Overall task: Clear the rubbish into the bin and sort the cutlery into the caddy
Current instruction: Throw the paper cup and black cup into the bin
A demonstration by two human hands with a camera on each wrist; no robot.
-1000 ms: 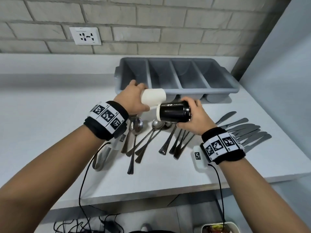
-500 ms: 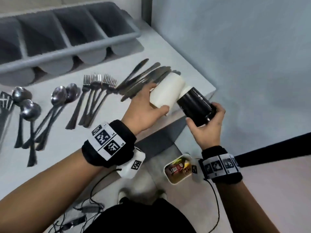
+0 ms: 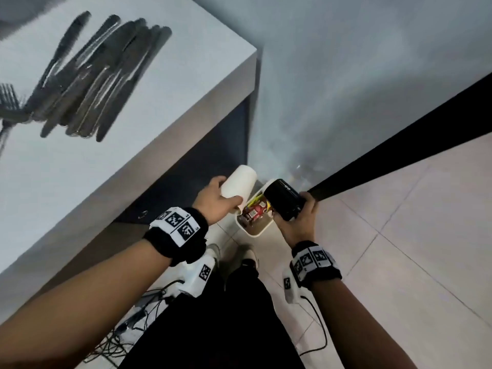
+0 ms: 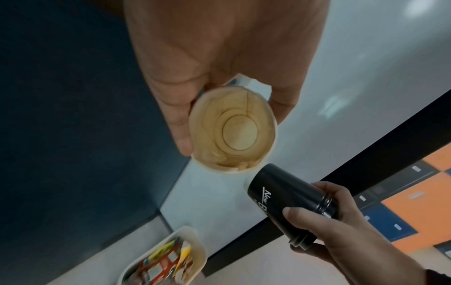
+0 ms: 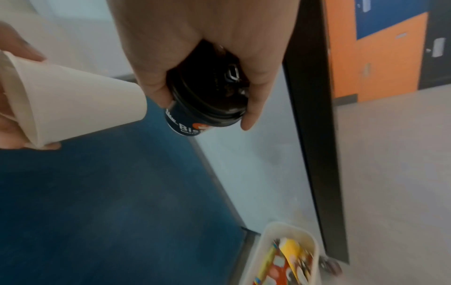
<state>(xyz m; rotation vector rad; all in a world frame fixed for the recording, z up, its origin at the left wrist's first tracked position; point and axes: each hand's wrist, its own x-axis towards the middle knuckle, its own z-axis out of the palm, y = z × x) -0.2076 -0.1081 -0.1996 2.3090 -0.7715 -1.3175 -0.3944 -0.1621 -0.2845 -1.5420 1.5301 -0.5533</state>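
Observation:
My left hand [image 3: 216, 200] grips a white paper cup [image 3: 239, 182], stained brown inside [image 4: 234, 131]. My right hand [image 3: 298, 222] grips a black lidded cup [image 3: 284, 201] with white lettering [image 4: 288, 204]. Both cups are tilted on their sides and held above a white bin [image 3: 259, 231] on the floor, which holds colourful wrappers [image 5: 288, 260]. Several knives [image 3: 101, 75] and some forks [image 3: 10, 102] lie on the white table [image 3: 133, 145] at the upper left.
The bin stands on pale floor tiles [image 3: 412, 249] beside the table's dark side panel [image 3: 218, 145] and a grey wall [image 3: 346, 75] with a black skirting [image 3: 399, 155]. Cables [image 3: 127, 331] lie on the floor near my shoes [image 3: 213, 251].
Both hands carried the cups from over the table, down past its right edge, to above the bin. My view swung right and downward; the caddy and spoons left the frame.

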